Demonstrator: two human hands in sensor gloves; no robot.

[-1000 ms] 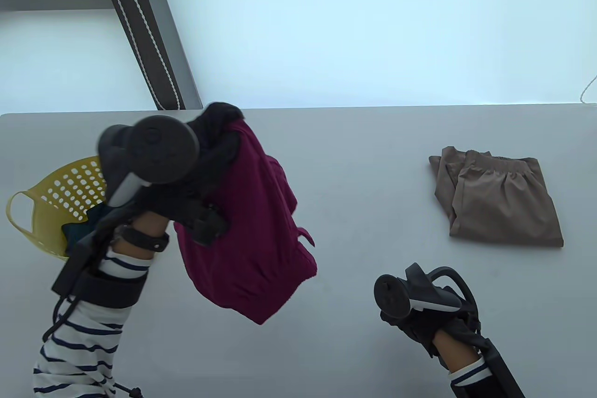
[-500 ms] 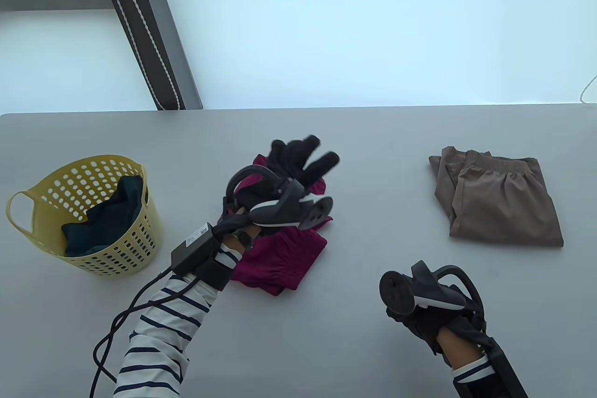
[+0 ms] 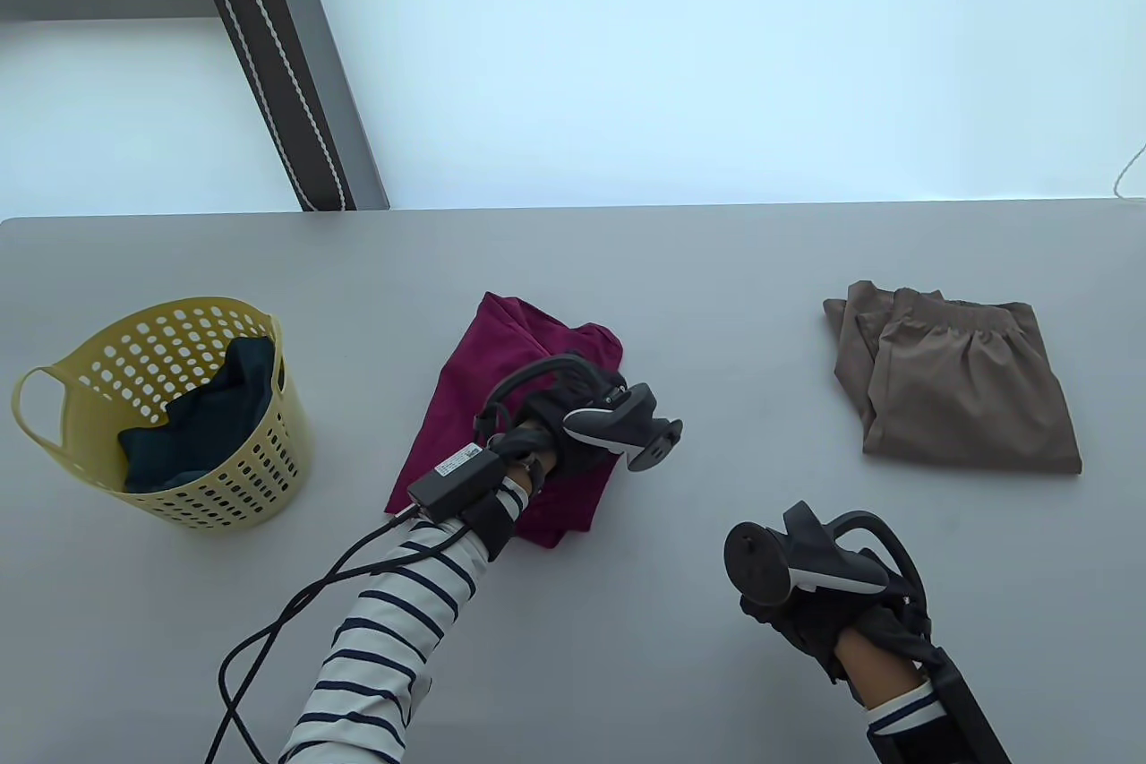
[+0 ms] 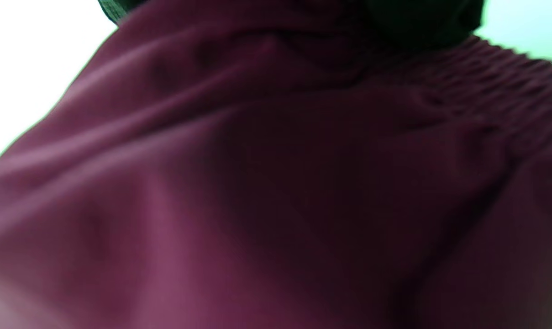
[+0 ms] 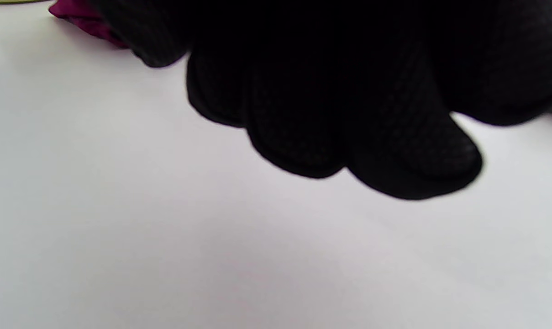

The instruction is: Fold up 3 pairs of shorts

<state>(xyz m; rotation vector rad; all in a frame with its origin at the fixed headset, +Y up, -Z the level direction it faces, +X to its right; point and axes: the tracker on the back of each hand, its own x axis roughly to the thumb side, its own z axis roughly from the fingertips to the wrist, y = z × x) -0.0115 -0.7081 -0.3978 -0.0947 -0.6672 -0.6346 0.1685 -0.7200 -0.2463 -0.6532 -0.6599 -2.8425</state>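
Note:
Maroon shorts [image 3: 483,388] lie crumpled in the middle of the table. My left hand [image 3: 546,428] sits on their right edge, mostly hidden under its tracker. In the left wrist view the maroon cloth [image 4: 257,183] fills the frame and its folds run up into the dark glove [image 4: 422,18], which grips the cloth near the gathered waistband. My right hand [image 3: 797,621] rests near the front right of the table, fingers [image 5: 349,137] loosely curled and holding nothing. Tan shorts [image 3: 958,379] lie folded at the right. Dark teal shorts [image 3: 215,406] sit in the basket.
A yellow perforated basket [image 3: 224,477] stands at the left of the grey table [image 3: 716,280]. A black cable [image 3: 295,612] trails from my left wrist toward the front edge. Bare tabletop lies between the maroon and tan shorts.
My left hand carried the maroon shorts from above the basket, dropped them mid-table with fingers spread, then drew back onto their right edge. The cloth now lies more spread out. My right hand barely moved.

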